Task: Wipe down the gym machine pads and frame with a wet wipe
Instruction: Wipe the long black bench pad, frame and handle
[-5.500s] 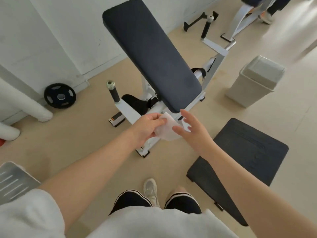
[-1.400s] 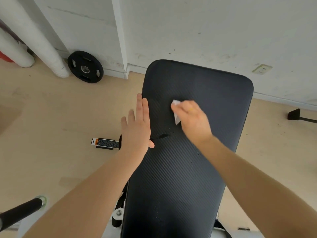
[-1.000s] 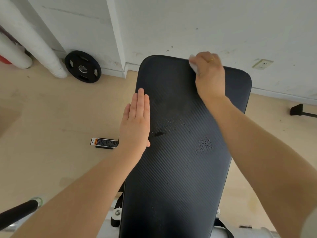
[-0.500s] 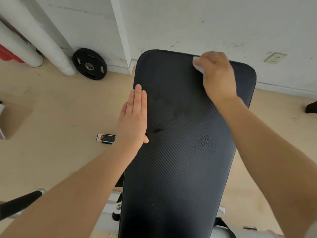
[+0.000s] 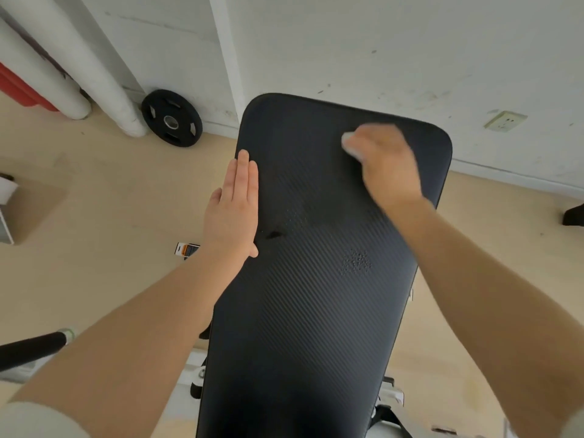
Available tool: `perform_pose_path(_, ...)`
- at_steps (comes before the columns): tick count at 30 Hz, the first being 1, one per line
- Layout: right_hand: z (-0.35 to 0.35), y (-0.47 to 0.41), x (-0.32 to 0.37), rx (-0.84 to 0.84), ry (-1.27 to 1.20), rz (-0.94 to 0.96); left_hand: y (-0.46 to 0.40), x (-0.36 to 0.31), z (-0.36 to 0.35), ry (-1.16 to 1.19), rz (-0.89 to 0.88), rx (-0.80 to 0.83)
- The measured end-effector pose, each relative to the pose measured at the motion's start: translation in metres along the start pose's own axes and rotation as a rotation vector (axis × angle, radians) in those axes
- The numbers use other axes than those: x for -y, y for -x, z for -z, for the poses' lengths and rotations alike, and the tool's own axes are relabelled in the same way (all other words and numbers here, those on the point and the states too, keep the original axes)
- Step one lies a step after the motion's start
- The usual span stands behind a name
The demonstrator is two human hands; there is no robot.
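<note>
From the head camera, a long black pad (image 5: 316, 279) fills the middle of the view, slanting up toward a white wall (image 5: 347, 42). The right hand (image 5: 388, 165) is on the far end of the pad, near its top edge. Its grip is curled tight around a white wet wipe (image 5: 349, 143), and only a small bit of the wipe peeks out past the fingers. This hand looks blurry. The left hand (image 5: 234, 210) lies flat on the left edge of the pad with its fingers straight and close together. It has nothing in its grip. Small wet spots (image 5: 357, 263) show on the pad, closer to the camera than the right hand.

Bits of white frame (image 5: 189, 374) show under the near end of the pad. A black weight plate (image 5: 172, 118) leans on the wall to the left, beside two white pipes (image 5: 94, 67). A wall socket (image 5: 505, 121) sits on the right. A black handle (image 5: 31, 347) pokes in at the lower left, above the tan floor (image 5: 110, 200).
</note>
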State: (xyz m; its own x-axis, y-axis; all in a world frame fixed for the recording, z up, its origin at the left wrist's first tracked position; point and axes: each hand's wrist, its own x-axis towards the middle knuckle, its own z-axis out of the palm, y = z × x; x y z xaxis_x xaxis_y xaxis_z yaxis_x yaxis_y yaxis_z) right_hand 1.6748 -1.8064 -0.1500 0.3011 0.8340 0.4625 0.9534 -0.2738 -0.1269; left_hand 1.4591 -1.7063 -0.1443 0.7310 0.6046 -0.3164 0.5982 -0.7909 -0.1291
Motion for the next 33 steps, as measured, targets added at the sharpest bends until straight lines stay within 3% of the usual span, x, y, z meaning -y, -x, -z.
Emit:
perform_pose_path(2,0.005,-0.016,-0.003,-0.011,-0.082,-0.179,-0.001,0.001,-0.002,0.004,0.001,-0.001)
perform_pose_path(5,0.001,0.007,0.014,-0.09,-0.083,-0.166,-0.001,0.003,-0.003,0.0,-0.01,-0.014)
perform_pose_path(9,0.003,0.09,0.043,0.184,-0.234,-0.103,0.006,0.004,-0.001,0.027,-0.007,-0.022)
perform_pose_path(12,0.011,0.096,0.035,0.3,-0.263,-0.004,0.026,-0.011,-0.006,0.237,0.087,-0.02)
perform_pose_path(14,0.02,0.064,0.016,0.28,-0.21,-0.137,0.036,-0.028,-0.009,0.452,0.164,0.083)
perform_pose_path(17,0.026,0.016,-0.013,0.074,-0.086,-0.261,0.03,-0.05,-0.008,0.679,0.277,0.172)
perform_pose_path(19,0.025,0.006,-0.016,-0.032,-0.111,-0.33,0.023,-0.059,-0.009,0.662,0.332,0.169)
perform_pose_path(21,0.019,0.023,-0.006,-0.044,-0.146,-0.226,0.023,-0.067,-0.015,0.591,0.351,0.122)
perform_pose_path(24,0.017,0.076,0.013,0.023,-0.2,-0.044,0.024,-0.071,-0.02,0.574,0.367,0.062)
perform_pose_path(27,0.015,0.102,0.017,0.108,-0.132,-0.007,0.023,-0.072,-0.019,0.544,0.369,0.06)
perform_pose_path(33,0.025,0.023,-0.04,0.014,-0.111,-0.279,0.023,-0.074,-0.022,0.455,0.368,0.072)
